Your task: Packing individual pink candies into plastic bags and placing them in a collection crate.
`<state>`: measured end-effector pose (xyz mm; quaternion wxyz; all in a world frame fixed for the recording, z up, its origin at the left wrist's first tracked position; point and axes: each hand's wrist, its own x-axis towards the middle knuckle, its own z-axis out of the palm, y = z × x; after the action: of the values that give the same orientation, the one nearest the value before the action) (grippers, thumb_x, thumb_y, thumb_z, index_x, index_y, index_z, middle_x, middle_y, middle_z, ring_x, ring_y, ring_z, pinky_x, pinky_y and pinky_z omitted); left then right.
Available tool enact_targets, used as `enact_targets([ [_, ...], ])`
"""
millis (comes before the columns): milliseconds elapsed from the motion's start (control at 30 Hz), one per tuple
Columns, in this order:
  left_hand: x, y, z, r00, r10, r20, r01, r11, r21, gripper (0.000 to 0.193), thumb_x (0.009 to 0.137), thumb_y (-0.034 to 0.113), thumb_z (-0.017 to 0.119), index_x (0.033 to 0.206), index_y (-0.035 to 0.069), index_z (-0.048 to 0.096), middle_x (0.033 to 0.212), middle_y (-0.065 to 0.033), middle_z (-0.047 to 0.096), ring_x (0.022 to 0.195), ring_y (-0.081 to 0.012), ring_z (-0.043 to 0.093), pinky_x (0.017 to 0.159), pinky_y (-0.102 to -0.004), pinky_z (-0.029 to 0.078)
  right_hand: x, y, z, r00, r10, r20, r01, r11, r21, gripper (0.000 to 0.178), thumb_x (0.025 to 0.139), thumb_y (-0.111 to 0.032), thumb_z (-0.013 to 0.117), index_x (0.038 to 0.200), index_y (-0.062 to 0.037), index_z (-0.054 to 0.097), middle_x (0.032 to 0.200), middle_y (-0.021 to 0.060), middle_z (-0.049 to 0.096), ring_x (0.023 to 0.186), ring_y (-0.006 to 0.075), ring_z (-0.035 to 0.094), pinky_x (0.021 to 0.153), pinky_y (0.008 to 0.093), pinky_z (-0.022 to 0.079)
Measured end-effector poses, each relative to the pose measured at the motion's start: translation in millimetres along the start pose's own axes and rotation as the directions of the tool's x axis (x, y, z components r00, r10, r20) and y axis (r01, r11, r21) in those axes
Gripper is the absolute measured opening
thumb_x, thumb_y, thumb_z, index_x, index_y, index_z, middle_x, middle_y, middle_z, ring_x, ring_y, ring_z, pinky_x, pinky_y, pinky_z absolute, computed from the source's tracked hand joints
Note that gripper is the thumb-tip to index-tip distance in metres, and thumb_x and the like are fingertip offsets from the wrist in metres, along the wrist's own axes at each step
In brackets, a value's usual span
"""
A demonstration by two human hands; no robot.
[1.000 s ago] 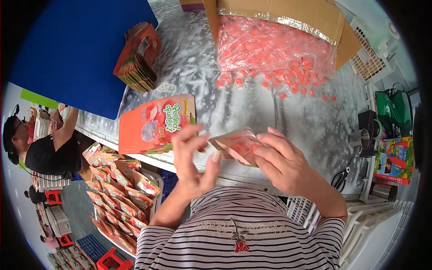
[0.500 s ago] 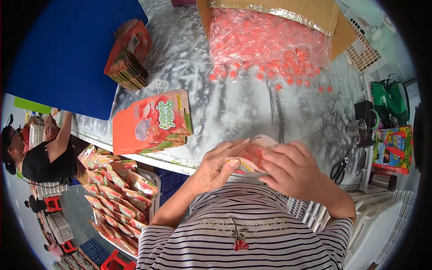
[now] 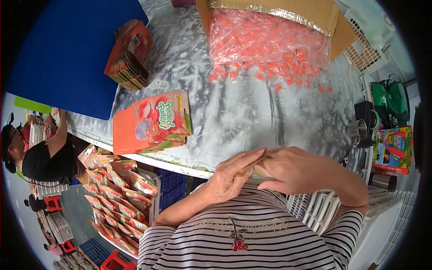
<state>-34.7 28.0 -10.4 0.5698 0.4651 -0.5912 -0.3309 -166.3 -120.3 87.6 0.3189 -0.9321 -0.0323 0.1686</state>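
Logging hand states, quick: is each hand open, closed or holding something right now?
Left hand: closed on a mostly hidden pouch.
Right hand: over the same pouch; whether open or closed cannot be told.

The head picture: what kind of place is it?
Probably a candy-packing workshop: little red wrapped balls cover part of the table, a stack of red pouches lies there, and more pouches line up in rows beside it.

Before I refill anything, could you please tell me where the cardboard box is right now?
In the head view, the cardboard box is at the top, right of centre, with wrapped red pieces at its open side.
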Motion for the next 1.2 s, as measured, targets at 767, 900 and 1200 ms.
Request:
enact_targets([
  [767,2.7,-9.8,-9.8,0.823,-0.533,-0.194,0.359,0.754,-0.550,0.040,0.102,0.028,0.045,0.117,-0.007,0.058,0.100,-0.0105,0.066,0.085,-0.0121,0.062,0.075,-0.0264,0.050,12.9,49.9,71.7,0.470,0.487,-0.736,0.163,0.771,0.615,0.062,0.077,-0.011,0.078,0.128,0.0002,0.044,0.104,0.0113,0.065,0.095,0.0150,0.060,0.080,0.0256,0.049],
  [900,8.9,-12.7,-11.0,0.756,-0.616,-0.222,0.312,0.637,-0.705,0.035,0.099,0.027,0.051,0.108,-0.005,0.061,0.099,-0.0119,0.068,0.091,-0.0172,0.065,0.081,-0.0301,0.052,22.3,64.7,96.3,0.539,0.636,-0.552,0.469,0.318,0.824,0.037,0.087,-0.006,0.069,0.119,0.0010,0.054,0.098,0.0038,0.067,0.083,0.0059,0.060,0.073,0.0220,0.049],
  [1200,-0.1,-27.0,-12.9,0.746,-0.583,-0.322,0.520,0.812,-0.266,0.028,0.098,0.026,0.057,0.097,-0.001,0.066,0.086,-0.0003,0.065,0.073,-0.0049,0.054,0.064,-0.0218,0.044,25.1,74.4,123.0,0.516,0.657,-0.549,0.386,0.393,0.834,0.017,0.093,-0.012,0.063,0.102,0.0011,0.067,0.082,-0.0056,0.063,0.074,0.0012,0.051,0.065,0.0197,0.044],
])
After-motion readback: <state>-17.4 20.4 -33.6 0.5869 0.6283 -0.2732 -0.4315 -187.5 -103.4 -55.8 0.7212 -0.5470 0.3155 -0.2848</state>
